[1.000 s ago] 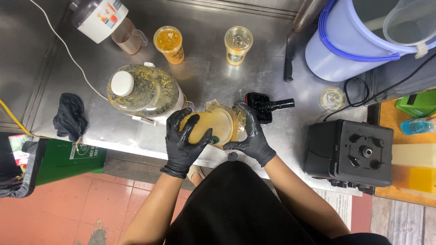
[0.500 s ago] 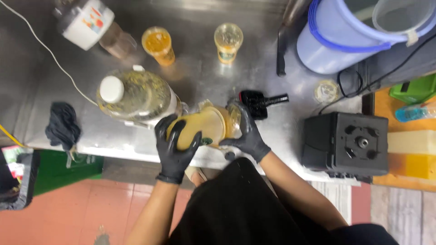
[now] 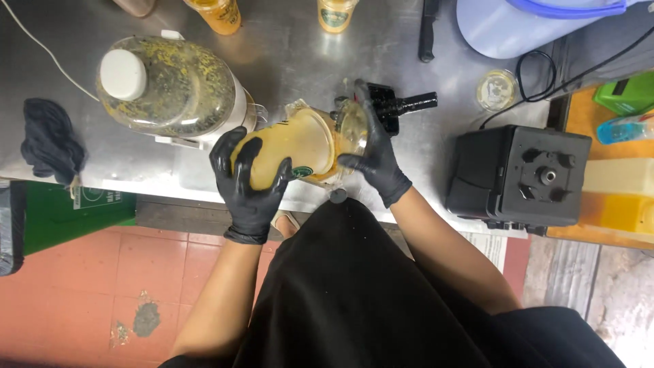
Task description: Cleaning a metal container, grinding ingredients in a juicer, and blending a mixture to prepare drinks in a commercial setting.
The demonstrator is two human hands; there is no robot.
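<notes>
my left hand point(image 3: 251, 182): black glove, fingers curled round the body of the clear plastic cup point(image 3: 294, 144), gripping it from below and the near side
my right hand point(image 3: 371, 150): black glove, fingers spread flat over the clear lid point(image 3: 350, 127) at the cup's mouth, palm pressed on it
cup: full of yellow-orange drink, tipped on its side, mouth facing right, held between both my hands at the near edge of the surface point(image 3: 300, 61), can't tell if it touches the metal
lid: clear dome type, sits at the cup's mouth under my right hand, can't tell if fully snapped on
blender jar point(image 3: 167, 85): big, clear, yellow pulp smeared inside, white cap on top, just left of the cup, near my left hand
black tool point(image 3: 398, 105): dark handled piece on the surface just behind my right hand
small round lid point(image 3: 496, 89): clear, lying flat, right of the tool
black machine point(image 3: 521, 174): boxy, knobs on top, right of my right arm, well apart from the cup
two filled cups point(image 3: 218, 10): orange drink, at the far edge, cut off by the frame
blue bucket point(image 3: 538, 24): far right corner
dark cloth point(image 3: 49, 136): bunched at the left end of the surface
floor: red tiles below the edge, my black apron point(image 3: 354, 293) in front
</notes>
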